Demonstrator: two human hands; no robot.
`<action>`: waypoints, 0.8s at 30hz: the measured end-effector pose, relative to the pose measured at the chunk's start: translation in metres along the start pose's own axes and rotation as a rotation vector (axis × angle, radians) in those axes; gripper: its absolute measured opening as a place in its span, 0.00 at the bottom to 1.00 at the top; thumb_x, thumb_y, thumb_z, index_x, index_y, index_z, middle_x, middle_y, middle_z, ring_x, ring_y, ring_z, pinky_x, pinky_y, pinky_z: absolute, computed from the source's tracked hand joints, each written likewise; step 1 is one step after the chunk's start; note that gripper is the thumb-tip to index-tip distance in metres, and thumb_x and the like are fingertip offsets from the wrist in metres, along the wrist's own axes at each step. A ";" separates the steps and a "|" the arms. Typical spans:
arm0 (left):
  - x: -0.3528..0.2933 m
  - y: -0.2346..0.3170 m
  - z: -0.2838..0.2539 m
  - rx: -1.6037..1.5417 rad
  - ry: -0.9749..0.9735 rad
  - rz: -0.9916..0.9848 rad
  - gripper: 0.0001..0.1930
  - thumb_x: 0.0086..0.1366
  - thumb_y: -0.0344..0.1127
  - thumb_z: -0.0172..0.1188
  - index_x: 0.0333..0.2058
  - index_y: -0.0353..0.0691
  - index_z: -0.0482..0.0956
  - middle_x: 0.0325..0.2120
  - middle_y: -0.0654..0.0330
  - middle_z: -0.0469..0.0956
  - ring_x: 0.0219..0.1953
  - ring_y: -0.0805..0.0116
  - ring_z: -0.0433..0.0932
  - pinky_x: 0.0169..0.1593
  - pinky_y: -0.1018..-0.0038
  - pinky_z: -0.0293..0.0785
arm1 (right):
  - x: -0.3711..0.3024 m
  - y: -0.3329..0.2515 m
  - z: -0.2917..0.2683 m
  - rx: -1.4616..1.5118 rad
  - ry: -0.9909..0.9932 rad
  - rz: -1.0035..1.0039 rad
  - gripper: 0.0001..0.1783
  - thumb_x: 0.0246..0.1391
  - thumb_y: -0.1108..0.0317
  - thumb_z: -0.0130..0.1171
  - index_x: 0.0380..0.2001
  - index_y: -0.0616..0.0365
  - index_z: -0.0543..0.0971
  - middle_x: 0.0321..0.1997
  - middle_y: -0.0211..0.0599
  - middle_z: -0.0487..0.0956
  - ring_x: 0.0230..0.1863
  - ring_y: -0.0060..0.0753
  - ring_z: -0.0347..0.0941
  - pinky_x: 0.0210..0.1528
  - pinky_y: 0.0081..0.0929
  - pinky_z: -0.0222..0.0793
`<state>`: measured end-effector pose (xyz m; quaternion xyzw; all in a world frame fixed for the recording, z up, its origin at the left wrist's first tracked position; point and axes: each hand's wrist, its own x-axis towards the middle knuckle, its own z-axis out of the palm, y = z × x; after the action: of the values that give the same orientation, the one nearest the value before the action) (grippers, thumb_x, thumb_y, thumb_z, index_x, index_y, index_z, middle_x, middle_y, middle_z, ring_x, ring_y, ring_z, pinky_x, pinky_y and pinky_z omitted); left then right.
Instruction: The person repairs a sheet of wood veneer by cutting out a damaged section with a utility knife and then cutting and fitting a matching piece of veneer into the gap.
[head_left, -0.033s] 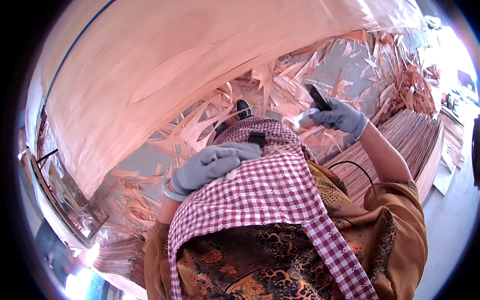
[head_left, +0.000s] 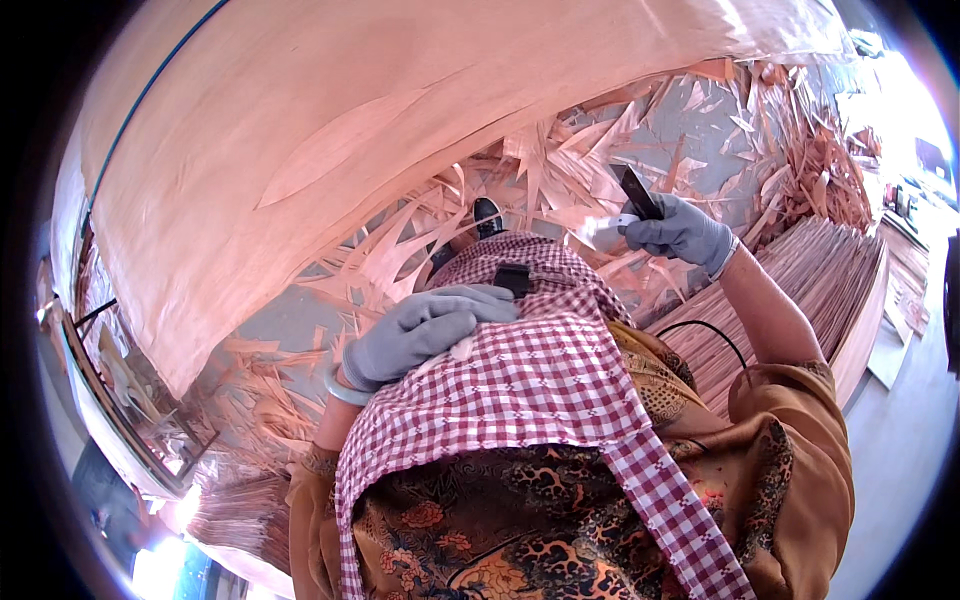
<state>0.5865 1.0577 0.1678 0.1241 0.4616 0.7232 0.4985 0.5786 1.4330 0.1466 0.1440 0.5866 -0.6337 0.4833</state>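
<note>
The sheet [head_left: 350, 130] is the largest thing, filling the upper left of the view, its near edge slanting up to the right. Scraps [head_left: 530, 160] litter the floor past that edge. Right of the sheet's near edge stands the stack [head_left: 790, 300], its layers running lengthwise away. The apron [head_left: 520, 380] lies on the near side of the sheet.

The left hand [head_left: 420, 330], gloved, rests on the apron, nearside of the sheet, fingers laid together and slightly bent; its palm is hidden, so whether it grips anything cannot be told. The right hand [head_left: 685, 232], also gloved, is raised to the right of the left one, off the sheet's near edge, closed around the tool [head_left: 640, 195].

The tool is dark and narrow. Its long axis tilts up and leftward out of the fist, free end toward the sheet, steeply across the line of that edge. In the view that end lies closer to the sheet's edge than the right hand does; true depth is unclear. The clip [head_left: 513, 279], black, sits by the left fingertips, nearside of the sheet. Smallest is a white bit [head_left: 597, 233] by the right fingertips, too washed out to identify.
</note>
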 end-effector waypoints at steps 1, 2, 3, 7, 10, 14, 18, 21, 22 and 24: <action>-0.001 -0.006 -0.003 -0.044 0.004 -0.015 0.15 0.65 0.34 0.48 0.43 0.30 0.76 0.46 0.52 0.74 0.54 0.61 0.68 0.60 0.67 0.57 | 0.000 0.001 0.002 0.034 0.000 -0.034 0.12 0.53 0.66 0.59 0.38 0.62 0.74 0.29 0.26 0.74 0.28 0.13 0.65 0.29 0.11 0.60; -0.002 -0.006 -0.004 -0.078 0.019 -0.015 0.15 0.64 0.34 0.48 0.43 0.30 0.76 0.46 0.52 0.74 0.54 0.62 0.68 0.60 0.68 0.57 | 0.001 -0.006 0.007 0.051 -0.006 -0.018 0.12 0.54 0.66 0.59 0.38 0.62 0.74 0.29 0.27 0.74 0.27 0.12 0.65 0.28 0.11 0.60; -0.002 -0.003 0.002 -0.129 0.135 -0.056 0.13 0.63 0.32 0.52 0.42 0.32 0.77 0.42 0.57 0.76 0.49 0.68 0.72 0.54 0.72 0.64 | 0.002 -0.014 0.016 0.067 -0.012 0.001 0.12 0.54 0.66 0.59 0.39 0.62 0.74 0.29 0.27 0.75 0.27 0.12 0.65 0.28 0.10 0.60; 0.025 0.009 -0.005 0.427 0.428 0.109 0.12 0.55 0.26 0.60 0.40 0.38 0.79 0.31 0.66 0.74 0.30 0.78 0.71 0.36 0.82 0.67 | 0.013 -0.052 0.054 0.008 -0.058 -0.142 0.13 0.55 0.65 0.58 0.40 0.61 0.74 0.29 0.28 0.75 0.24 0.12 0.65 0.26 0.10 0.60; 0.045 0.024 0.003 0.676 0.502 0.150 0.11 0.54 0.27 0.61 0.38 0.39 0.79 0.30 0.65 0.74 0.29 0.76 0.71 0.33 0.79 0.68 | 0.017 -0.075 0.070 -0.096 -0.107 -0.142 0.15 0.55 0.61 0.57 0.40 0.60 0.75 0.27 0.28 0.76 0.24 0.11 0.66 0.25 0.12 0.61; 0.060 0.019 0.003 0.889 0.494 0.255 0.12 0.53 0.30 0.63 0.38 0.40 0.79 0.30 0.64 0.74 0.26 0.73 0.70 0.29 0.77 0.67 | 0.024 -0.094 0.090 -0.250 -0.109 -0.075 0.17 0.56 0.58 0.55 0.41 0.60 0.75 0.26 0.28 0.76 0.24 0.13 0.67 0.25 0.12 0.64; 0.060 -0.001 -0.010 0.682 0.483 0.066 0.11 0.56 0.33 0.62 0.38 0.39 0.78 0.23 0.66 0.72 0.24 0.77 0.69 0.28 0.81 0.65 | 0.026 -0.103 0.084 -0.118 -0.020 -0.167 0.16 0.58 0.60 0.53 0.41 0.62 0.76 0.25 0.30 0.77 0.19 0.12 0.66 0.21 0.10 0.61; 0.050 0.002 -0.008 -0.287 0.484 -0.091 0.08 0.61 0.34 0.59 0.36 0.36 0.79 0.20 0.71 0.70 0.24 0.85 0.67 0.26 0.86 0.62 | 0.048 -0.089 0.079 0.111 0.054 -0.324 0.15 0.58 0.62 0.52 0.44 0.61 0.76 0.27 0.28 0.77 0.16 0.07 0.57 0.17 0.09 0.49; 0.048 0.006 -0.007 -0.270 0.512 -0.097 0.08 0.61 0.33 0.58 0.37 0.36 0.79 0.20 0.70 0.70 0.24 0.85 0.67 0.25 0.87 0.61 | 0.057 -0.079 0.085 0.170 0.050 -0.367 0.14 0.57 0.63 0.54 0.43 0.60 0.76 0.27 0.24 0.77 0.17 0.07 0.56 0.17 0.09 0.49; 0.045 0.015 -0.004 -0.239 0.564 -0.105 0.09 0.62 0.33 0.56 0.38 0.35 0.78 0.21 0.70 0.70 0.23 0.86 0.66 0.25 0.87 0.60 | 0.069 -0.068 0.094 0.123 0.001 -0.319 0.13 0.56 0.65 0.55 0.42 0.60 0.76 0.30 0.25 0.77 0.18 0.07 0.56 0.20 0.09 0.50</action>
<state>0.5535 1.0922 0.1645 -0.1650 0.4993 0.7515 0.3983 0.5278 1.3088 0.1608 0.0785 0.5624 -0.7371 0.3664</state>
